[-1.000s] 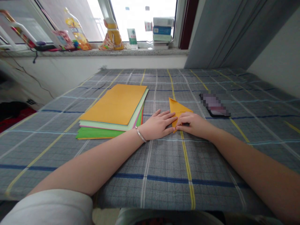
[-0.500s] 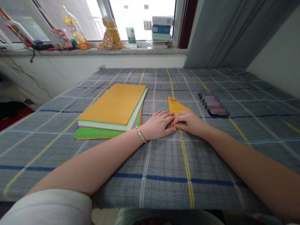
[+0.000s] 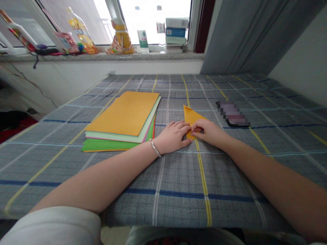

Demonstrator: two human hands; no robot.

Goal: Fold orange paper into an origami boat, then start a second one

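from afar, i saw the folded orange paper triangle (image 3: 192,115) right of the multicoloured rectangular paper stack (image 3: 125,112); the left hand (image 3: 174,136) lay flat, unclenched, seemingly steadying it, while the right hand (image 3: 211,132) kept a pinching grip on it.

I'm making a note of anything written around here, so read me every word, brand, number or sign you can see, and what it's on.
No text reads clearly.
Yellow-labelled bottle: print too blurred.
White-and-green tube: too small.
Clear bottle: label too blurred.
Box stack: print too small.
Phone: screen pixelated.
Folded paper, paper stack: no writing visible.
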